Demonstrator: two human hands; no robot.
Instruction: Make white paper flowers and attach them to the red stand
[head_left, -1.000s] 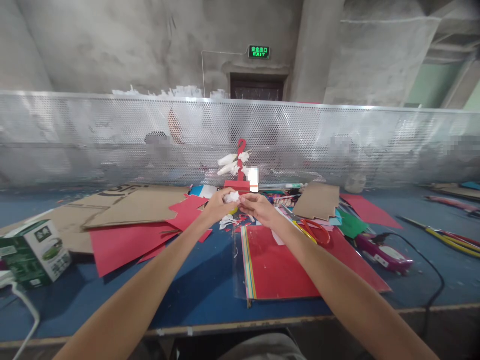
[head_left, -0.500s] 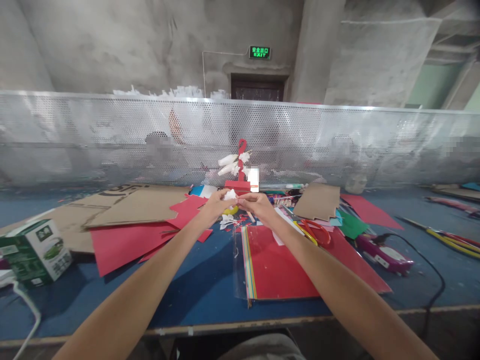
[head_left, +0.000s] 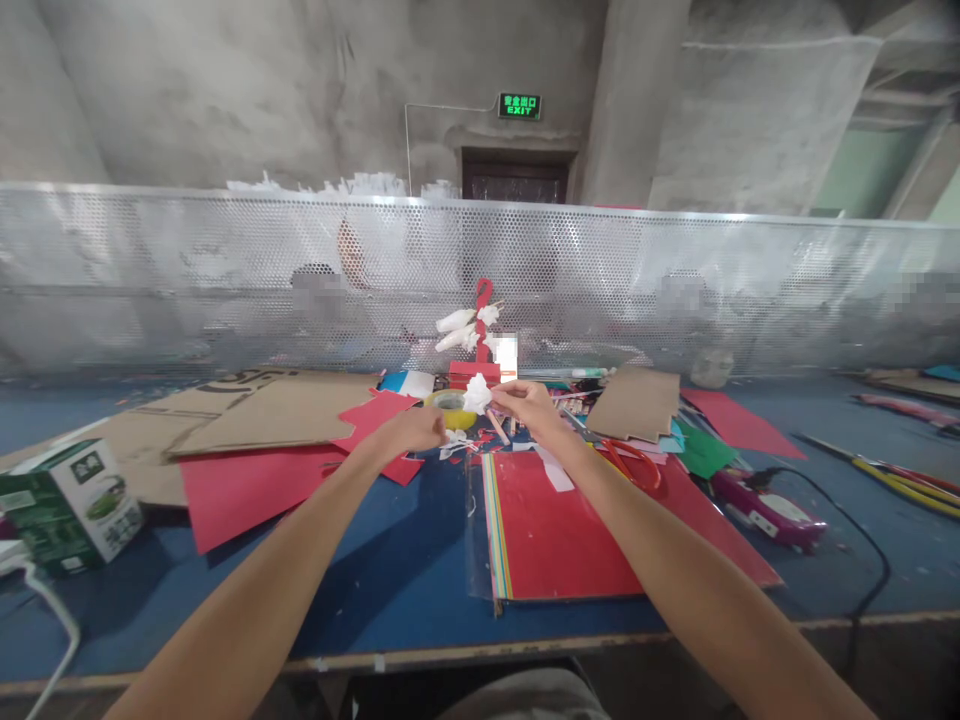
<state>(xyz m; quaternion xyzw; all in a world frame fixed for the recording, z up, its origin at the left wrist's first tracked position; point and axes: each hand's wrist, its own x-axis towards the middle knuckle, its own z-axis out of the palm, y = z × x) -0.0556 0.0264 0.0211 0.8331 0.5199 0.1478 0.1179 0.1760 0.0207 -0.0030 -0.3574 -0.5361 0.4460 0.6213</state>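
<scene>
Pinched in the fingertips of my right hand [head_left: 527, 404] is a crumpled white paper flower [head_left: 478, 393], held up over the middle of the table. My left hand [head_left: 420, 428] is apart from it, to the left, with its fingers curled inward; whether anything is inside them is hidden. Just beyond the left hand lies a yellow roll of tape [head_left: 451, 410], partly behind the flower. Small white paper scraps [head_left: 454, 442] lie beside the left fingers. Behind the flower stands a red upright stand [head_left: 482, 340] with white flowers and buds on it, next to a lit phone [head_left: 508, 358].
A plastic-sleeved stack of coloured paper [head_left: 559, 540] lies before me, red-handled scissors [head_left: 637, 465] at its far edge. Cardboard [head_left: 270, 415] and red sheets lie left, near a green-and-white box [head_left: 75, 505]. A purple power strip [head_left: 772, 510] with black cable is right. A perforated metal screen [head_left: 225, 280] stands behind.
My hands have separated. The left has drawn back left and down, off the white flower, while the right keeps hold of it. The tape roll now shows more fully.
</scene>
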